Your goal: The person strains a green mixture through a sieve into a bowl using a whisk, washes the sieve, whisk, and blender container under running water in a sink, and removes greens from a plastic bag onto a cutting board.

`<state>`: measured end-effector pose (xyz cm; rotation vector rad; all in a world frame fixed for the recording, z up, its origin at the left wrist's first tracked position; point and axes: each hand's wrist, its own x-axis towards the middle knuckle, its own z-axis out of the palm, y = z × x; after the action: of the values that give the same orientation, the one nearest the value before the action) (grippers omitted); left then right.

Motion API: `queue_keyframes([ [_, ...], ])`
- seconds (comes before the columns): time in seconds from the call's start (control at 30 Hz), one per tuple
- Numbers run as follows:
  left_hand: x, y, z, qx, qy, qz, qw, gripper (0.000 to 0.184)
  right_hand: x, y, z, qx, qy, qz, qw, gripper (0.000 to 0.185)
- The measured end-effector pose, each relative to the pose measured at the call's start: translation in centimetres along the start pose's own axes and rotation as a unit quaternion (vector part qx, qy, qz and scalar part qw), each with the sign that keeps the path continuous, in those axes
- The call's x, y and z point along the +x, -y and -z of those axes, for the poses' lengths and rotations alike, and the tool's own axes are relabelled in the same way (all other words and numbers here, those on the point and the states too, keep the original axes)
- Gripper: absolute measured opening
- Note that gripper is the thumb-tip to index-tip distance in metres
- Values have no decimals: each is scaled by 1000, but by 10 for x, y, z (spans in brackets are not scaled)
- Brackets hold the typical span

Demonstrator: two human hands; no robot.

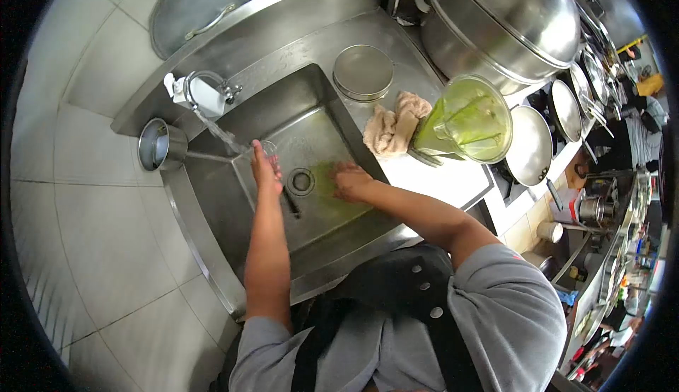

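My left hand (264, 169) is over the steel sink (233, 197), beside the water (219, 132) running from the curved tap (201, 77). Its fingers are closed on a clear, round-edged piece (269, 147) that is hard to make out. Low in the basin, my right hand (351, 182) is right of the drain (301, 181), with bent fingers among greenish liquid (325, 194). Whatever those fingers hold, if anything, is hidden. A dark, narrow shape (291, 205) lies close to the drain.
A green-smeared blender jug (463, 120), a crumpled cloth (397, 125) and a round metal tin (363, 72) are on the right counter. A big steel pot (502, 24) and pans (530, 148) stand beyond. A long-handled saucepan (162, 146) rests on the sink's left edge.
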<state>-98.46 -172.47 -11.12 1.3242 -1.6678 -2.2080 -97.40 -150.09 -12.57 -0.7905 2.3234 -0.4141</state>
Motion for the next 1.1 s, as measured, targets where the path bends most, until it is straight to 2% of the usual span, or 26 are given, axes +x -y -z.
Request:
queue_keyframes([
  [0.07,-9,12,-25,-104,43,51,992,68,-34,-11,2,41,-13,9,999,64],
  [0.17,-34,5,-84,-169,138,104,970,67,-62,-23,2,190,-31,76,978,69],
  [0.27,-54,-7,-138,-149,182,108,966,72,-94,-40,9,222,-76,37,971,72],
  [0.3,-55,-5,-155,-143,177,103,968,69,-100,-56,-8,178,-180,65,965,66],
  [0.43,-69,4,-203,-75,163,44,983,70,-154,-106,2,190,-123,95,969,53],
  [0.53,-69,17,-210,-51,139,-8,989,68,-184,-141,9,192,-105,91,972,45],
  [0.6,-75,22,-210,-116,71,6,991,61,-199,-167,12,249,-110,89,958,40],
  [0.7,-121,9,-210,-129,0,16,991,49,-242,-191,41,288,-138,27,947,36],
  [0.73,-132,9,-204,-110,29,-27,993,46,-258,-200,52,303,-144,14,942,36],
  [0.8,-149,12,-191,-72,82,-109,988,42,-287,-211,76,351,-205,-1,914,38],
  [0.93,-216,1,-200,-39,140,-143,979,34,-293,-218,106,412,-387,3,825,51],
  [1.0,-227,3,-204,5,152,-176,973,34,-277,-211,118,383,-460,50,799,60],
  [1.1,-224,12,-205,48,141,-173,974,35,-257,-203,128,394,-505,93,762,67],
])
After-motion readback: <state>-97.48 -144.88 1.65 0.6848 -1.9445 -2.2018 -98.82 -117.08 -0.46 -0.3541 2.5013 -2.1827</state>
